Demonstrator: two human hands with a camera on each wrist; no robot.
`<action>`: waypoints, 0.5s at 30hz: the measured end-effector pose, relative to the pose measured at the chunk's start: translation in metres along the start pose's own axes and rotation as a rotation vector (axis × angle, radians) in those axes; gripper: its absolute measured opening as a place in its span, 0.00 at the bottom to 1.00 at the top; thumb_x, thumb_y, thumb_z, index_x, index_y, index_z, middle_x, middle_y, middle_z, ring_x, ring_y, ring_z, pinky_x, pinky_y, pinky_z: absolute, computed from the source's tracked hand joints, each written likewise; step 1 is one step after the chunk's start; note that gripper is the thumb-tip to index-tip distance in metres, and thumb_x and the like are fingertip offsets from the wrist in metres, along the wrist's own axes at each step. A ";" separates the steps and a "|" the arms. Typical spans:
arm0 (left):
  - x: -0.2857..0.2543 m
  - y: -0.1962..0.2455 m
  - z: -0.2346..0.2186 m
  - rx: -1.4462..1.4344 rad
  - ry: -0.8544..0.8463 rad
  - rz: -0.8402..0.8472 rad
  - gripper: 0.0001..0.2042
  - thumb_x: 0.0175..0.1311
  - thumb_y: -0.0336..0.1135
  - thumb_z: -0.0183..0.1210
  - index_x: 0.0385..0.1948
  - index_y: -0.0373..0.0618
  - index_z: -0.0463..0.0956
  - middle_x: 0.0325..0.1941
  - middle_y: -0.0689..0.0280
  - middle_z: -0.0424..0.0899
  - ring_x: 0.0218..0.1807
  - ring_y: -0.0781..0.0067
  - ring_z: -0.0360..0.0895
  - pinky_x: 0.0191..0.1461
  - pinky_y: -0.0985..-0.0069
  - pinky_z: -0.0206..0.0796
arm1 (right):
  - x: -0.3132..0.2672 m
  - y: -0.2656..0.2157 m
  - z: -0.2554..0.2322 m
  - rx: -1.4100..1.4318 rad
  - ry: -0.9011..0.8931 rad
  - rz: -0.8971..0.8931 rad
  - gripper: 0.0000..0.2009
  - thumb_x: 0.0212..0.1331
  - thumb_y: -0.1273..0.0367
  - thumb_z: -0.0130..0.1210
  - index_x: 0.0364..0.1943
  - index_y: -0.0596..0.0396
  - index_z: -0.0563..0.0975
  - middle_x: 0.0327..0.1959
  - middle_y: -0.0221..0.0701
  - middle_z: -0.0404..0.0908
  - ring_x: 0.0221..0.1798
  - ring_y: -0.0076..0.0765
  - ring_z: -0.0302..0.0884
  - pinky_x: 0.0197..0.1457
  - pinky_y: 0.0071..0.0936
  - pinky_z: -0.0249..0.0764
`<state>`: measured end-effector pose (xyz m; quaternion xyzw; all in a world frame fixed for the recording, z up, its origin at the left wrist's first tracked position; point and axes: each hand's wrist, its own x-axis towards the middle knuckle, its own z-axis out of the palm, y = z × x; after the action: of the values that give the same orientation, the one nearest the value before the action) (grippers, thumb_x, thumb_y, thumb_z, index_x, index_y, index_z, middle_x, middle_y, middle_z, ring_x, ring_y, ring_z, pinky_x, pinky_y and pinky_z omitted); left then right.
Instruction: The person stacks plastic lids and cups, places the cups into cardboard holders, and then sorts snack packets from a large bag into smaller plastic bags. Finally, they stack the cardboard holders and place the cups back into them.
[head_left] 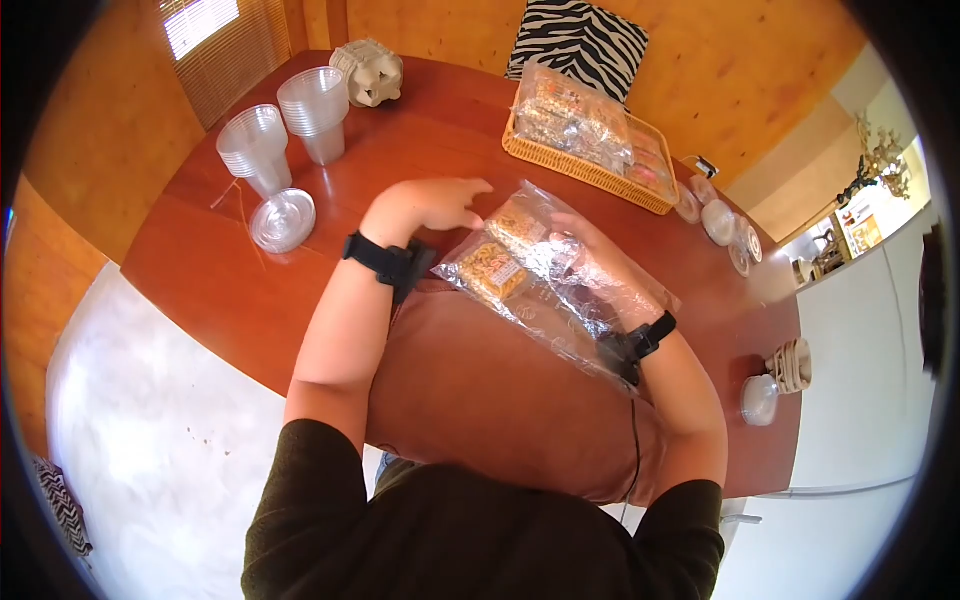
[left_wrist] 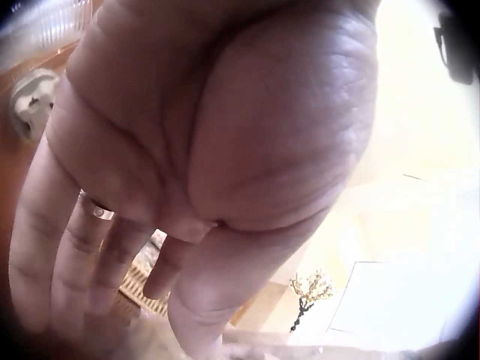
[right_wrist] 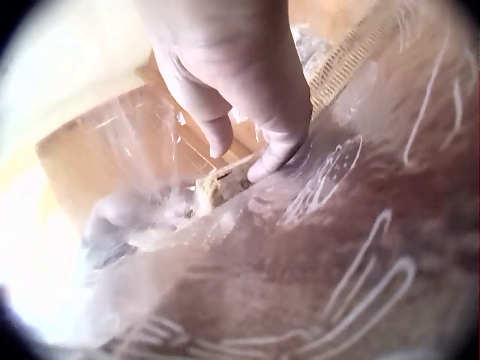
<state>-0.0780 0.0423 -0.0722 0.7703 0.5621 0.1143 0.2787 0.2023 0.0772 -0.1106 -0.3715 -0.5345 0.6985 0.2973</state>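
Bag (head_left: 545, 300) — reddish-brn table (head_left: 430, 125), orange wall (head_left: 740, 60)

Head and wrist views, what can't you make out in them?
- Label on the front pack: too small to read, head view.
- Right hand: fingers blurred by glare on the clear bag, head view.
- Basket bottom: hidden by its contents, head view.
- Left hand: fingertips lost in the dark lower edge, left wrist view.
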 end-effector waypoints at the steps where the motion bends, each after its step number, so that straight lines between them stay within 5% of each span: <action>1: -0.005 -0.011 -0.011 -0.009 0.029 -0.047 0.31 0.55 0.39 0.63 0.61 0.41 0.64 0.53 0.51 0.76 0.56 0.58 0.73 0.58 0.70 0.64 | -0.004 -0.001 -0.004 -0.110 -0.023 -0.006 0.18 0.61 0.71 0.52 0.55 0.61 0.70 0.46 0.35 0.77 0.46 0.26 0.75 0.51 0.22 0.72; 5: -0.039 -0.041 -0.033 0.062 0.115 -0.333 0.33 0.45 0.43 0.69 0.56 0.41 0.69 0.53 0.53 0.77 0.56 0.58 0.74 0.57 0.70 0.66 | -0.021 -0.011 -0.010 -0.541 -0.115 -0.031 0.20 0.61 0.69 0.54 0.56 0.60 0.70 0.53 0.31 0.74 0.50 0.23 0.72 0.53 0.22 0.69; 8: -0.051 -0.045 -0.038 0.099 0.008 -0.478 0.37 0.38 0.45 0.72 0.55 0.41 0.69 0.53 0.54 0.77 0.53 0.59 0.76 0.54 0.70 0.68 | -0.038 -0.027 -0.028 -0.926 -0.265 -0.120 0.19 0.59 0.65 0.57 0.53 0.58 0.74 0.51 0.34 0.76 0.52 0.29 0.72 0.55 0.26 0.68; 11: -0.049 -0.046 -0.031 0.205 0.060 -0.458 0.36 0.36 0.45 0.73 0.53 0.42 0.72 0.49 0.57 0.79 0.49 0.62 0.78 0.48 0.71 0.71 | -0.067 -0.031 -0.043 -1.187 -0.212 -0.295 0.23 0.55 0.57 0.60 0.51 0.57 0.76 0.50 0.41 0.77 0.55 0.43 0.71 0.58 0.35 0.67; 15: -0.041 -0.037 -0.036 0.208 -0.125 -0.455 0.27 0.38 0.44 0.73 0.43 0.40 0.78 0.40 0.60 0.83 0.42 0.67 0.80 0.40 0.72 0.72 | -0.097 -0.040 -0.064 -1.208 -0.230 -0.180 0.21 0.59 0.62 0.58 0.54 0.57 0.74 0.51 0.37 0.76 0.57 0.35 0.68 0.60 0.32 0.64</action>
<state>-0.1392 0.0224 -0.0577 0.6542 0.7112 -0.0576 0.2508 0.3095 0.0421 -0.0625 -0.3498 -0.8933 0.2804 0.0328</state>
